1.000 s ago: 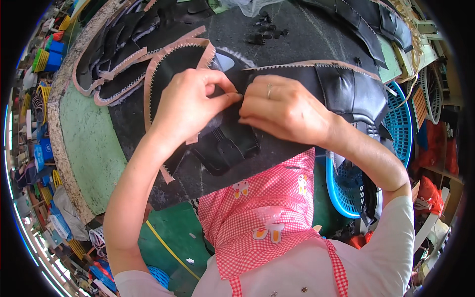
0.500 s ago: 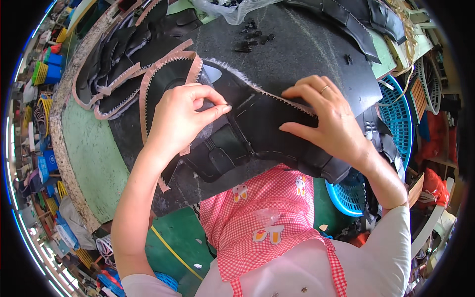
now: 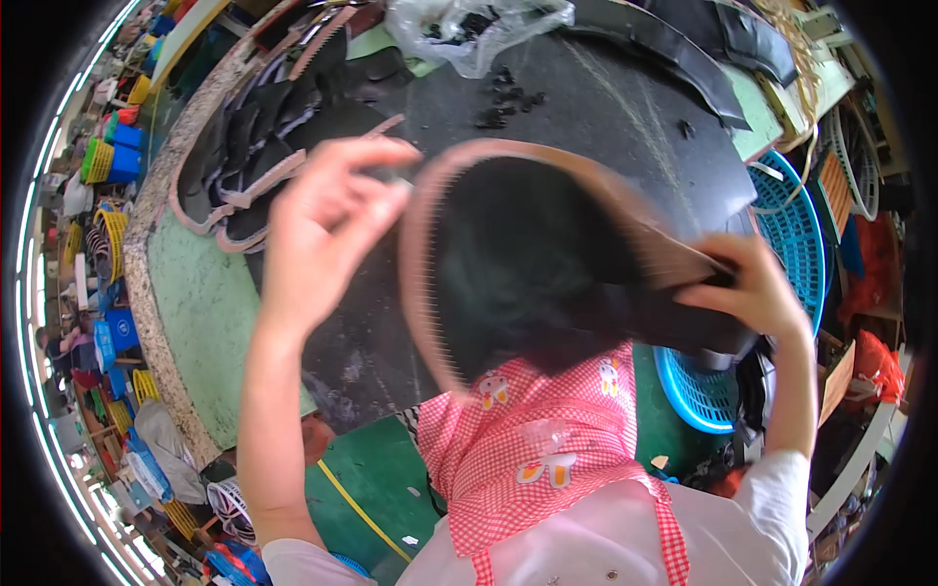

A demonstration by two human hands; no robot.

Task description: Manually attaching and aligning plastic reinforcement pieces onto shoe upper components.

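A black leather shoe upper [image 3: 532,259] with a pinkish, zigzag-cut edge is lifted over the near part of the dark work board [image 3: 342,371], blurred by motion. My right hand [image 3: 747,288] grips its right end, thumb below and fingers on top. Just off the upper's left edge is my left hand [image 3: 332,225]. It is smeared too, but thumb and forefinger look apart, and I make out nothing held between them. Farther left lies a pile of similar black uppers [image 3: 283,127] with pinkish toothed edges.
At the back sits a clear plastic bag [image 3: 474,34] with black bits in it, and small black pieces [image 3: 506,98] lie below it. Long black leather parts [image 3: 645,44] rest at the back right. Blue plastic baskets [image 3: 796,220] stand beyond the board's right edge.
The upper lay flat on the board and is now lifted and turned over in my right hand. My left hand has come off it, leftward.
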